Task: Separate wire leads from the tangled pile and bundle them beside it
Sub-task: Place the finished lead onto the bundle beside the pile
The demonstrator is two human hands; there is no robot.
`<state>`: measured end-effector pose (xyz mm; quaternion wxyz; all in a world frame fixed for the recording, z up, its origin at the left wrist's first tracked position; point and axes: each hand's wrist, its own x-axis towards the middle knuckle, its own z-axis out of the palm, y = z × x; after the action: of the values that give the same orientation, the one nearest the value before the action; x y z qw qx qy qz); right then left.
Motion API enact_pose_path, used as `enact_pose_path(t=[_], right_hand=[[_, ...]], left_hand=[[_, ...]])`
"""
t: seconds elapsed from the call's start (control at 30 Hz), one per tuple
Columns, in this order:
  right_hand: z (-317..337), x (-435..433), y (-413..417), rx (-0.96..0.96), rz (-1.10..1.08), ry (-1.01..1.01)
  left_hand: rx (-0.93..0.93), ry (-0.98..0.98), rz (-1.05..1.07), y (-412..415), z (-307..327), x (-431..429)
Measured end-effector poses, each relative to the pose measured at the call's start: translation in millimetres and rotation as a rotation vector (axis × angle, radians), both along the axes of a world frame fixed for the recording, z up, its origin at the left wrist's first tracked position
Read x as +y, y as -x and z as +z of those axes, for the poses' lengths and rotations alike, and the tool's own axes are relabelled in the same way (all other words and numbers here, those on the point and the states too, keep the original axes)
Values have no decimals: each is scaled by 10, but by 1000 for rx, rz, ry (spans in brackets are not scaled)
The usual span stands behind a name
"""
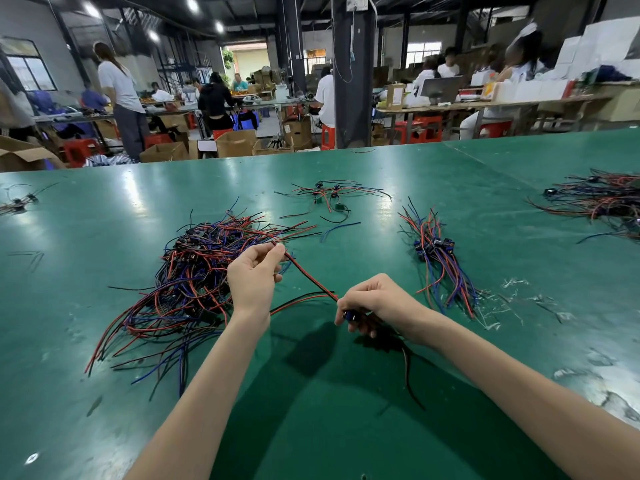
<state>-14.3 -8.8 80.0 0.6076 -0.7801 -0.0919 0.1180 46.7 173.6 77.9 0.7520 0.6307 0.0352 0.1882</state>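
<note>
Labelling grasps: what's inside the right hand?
The right hand curls round a blue connector; a red-black lead runs from it to the left hand. Dark wires trail below; the palm hides how many.

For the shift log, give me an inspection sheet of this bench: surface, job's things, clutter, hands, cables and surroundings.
surface: green table, scuffed, with glare.
job's things: tangled pile at left; sorted bundle at right; red-black lead stretched between the hands.
clutter: small wire group farther back; another heap far right; clear scraps near the bundle.
grippers: left hand pinches the lead's far end; right hand grips its blue end.
cables: nothing seen besides the leads.
surroundings: people at benches, cardboard boxes, red stools.
</note>
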Motion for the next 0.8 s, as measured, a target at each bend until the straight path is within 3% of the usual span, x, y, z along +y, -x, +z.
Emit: enact_pose_path(t=[0.47, 0.8], right_hand=[[-20, -22, -24, 19, -8, -19], [-24, -34, -75, -33, -135, -175]], left_hand=[[15, 18, -19, 28, 1, -3], [96, 110, -210, 143, -25, -215]])
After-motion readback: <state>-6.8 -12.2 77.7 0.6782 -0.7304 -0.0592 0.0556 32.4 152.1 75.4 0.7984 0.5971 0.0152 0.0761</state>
